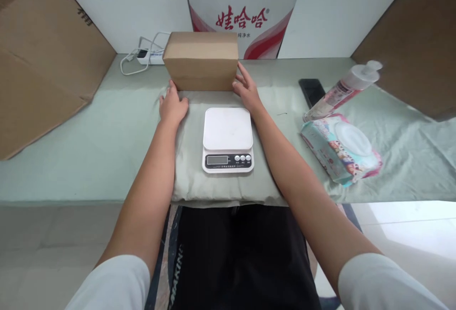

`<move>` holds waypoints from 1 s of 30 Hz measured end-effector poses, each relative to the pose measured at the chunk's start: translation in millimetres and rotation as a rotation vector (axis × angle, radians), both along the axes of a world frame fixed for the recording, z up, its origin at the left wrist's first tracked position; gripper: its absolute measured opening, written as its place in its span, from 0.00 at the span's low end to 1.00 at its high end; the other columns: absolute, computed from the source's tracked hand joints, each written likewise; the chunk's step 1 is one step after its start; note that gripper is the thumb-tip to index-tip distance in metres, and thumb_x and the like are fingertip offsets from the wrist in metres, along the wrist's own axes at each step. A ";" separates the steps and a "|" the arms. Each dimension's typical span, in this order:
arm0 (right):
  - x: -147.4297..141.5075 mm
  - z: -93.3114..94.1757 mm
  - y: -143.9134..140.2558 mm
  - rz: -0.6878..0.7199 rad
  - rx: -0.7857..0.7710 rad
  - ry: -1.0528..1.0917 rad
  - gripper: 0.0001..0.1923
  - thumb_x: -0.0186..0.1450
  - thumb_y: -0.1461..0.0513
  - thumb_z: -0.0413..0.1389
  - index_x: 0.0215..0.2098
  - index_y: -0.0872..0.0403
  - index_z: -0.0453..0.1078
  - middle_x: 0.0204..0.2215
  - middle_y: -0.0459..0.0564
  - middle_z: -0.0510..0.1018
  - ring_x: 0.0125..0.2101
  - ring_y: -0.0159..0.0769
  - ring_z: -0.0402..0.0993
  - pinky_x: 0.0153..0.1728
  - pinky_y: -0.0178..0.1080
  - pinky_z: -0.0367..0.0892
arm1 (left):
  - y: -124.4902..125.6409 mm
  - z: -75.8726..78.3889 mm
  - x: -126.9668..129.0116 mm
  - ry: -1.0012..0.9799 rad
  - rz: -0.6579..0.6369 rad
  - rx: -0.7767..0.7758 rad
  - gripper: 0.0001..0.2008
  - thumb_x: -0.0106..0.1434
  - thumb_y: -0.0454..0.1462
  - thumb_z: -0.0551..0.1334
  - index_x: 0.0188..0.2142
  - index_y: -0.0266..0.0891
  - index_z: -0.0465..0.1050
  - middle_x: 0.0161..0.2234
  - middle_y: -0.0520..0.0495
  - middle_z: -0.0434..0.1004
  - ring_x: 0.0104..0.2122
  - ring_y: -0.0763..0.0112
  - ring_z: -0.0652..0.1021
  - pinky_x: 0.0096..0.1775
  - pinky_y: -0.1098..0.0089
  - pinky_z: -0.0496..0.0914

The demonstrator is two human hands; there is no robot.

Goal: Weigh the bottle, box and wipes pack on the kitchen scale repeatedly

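Observation:
A plain brown cardboard box [204,73] stands on the cloth-covered table, in front of a white carton. My left hand [172,107] is at its lower left corner, fingers against the side and thumb spread out toward the front. On the opposite side, my right hand [247,90] has its fingers along the box's right edge, with the thumb near the front face. Between them the two hands hold the box; some fingertips are hidden behind its sides. Closer to me, between my forearms, lies a white digital kitchen scale [228,132] with a blank-looking display and nothing on its plate.
Behind the box are a white carton with red lettering [245,8] and a power strip [153,57] with a white cable. To the right are a black phone [312,91], a clear plastic bottle [340,92] and a wet wipes pack [338,151]. Cardboard panels [46,63] flank the table.

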State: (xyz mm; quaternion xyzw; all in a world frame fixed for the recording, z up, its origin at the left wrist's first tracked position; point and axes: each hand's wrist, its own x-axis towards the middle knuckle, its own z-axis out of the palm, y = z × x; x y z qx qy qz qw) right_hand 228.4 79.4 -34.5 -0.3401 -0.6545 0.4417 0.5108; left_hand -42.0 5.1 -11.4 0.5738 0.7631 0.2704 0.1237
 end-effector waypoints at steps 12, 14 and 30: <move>-5.3 18.6 -16.3 0.111 -0.097 -0.059 0.61 0.62 0.36 0.54 0.82 0.51 0.33 0.80 0.48 0.48 0.78 0.48 0.49 0.76 0.57 0.53 | 0.4 4.3 5.8 -0.048 0.002 0.026 0.47 0.64 0.39 0.60 0.79 0.35 0.44 0.76 0.36 0.57 0.76 0.49 0.59 0.77 0.45 0.47; -6.8 23.9 -18.0 0.121 -0.146 -0.073 0.60 0.62 0.36 0.54 0.81 0.50 0.34 0.80 0.47 0.46 0.78 0.48 0.47 0.77 0.59 0.47 | -5.5 9.5 11.0 -0.068 0.024 0.032 0.46 0.66 0.39 0.59 0.79 0.32 0.42 0.77 0.35 0.56 0.76 0.50 0.59 0.77 0.48 0.49; 1.1 86.9 -63.1 -0.155 -0.111 -0.072 0.50 0.61 0.31 0.55 0.73 0.45 0.59 0.73 0.54 0.66 0.72 0.58 0.60 0.73 0.64 0.56 | -13.3 10.3 16.9 -0.016 -0.038 0.032 0.39 0.69 0.40 0.57 0.77 0.38 0.52 0.80 0.35 0.45 0.78 0.48 0.54 0.75 0.46 0.51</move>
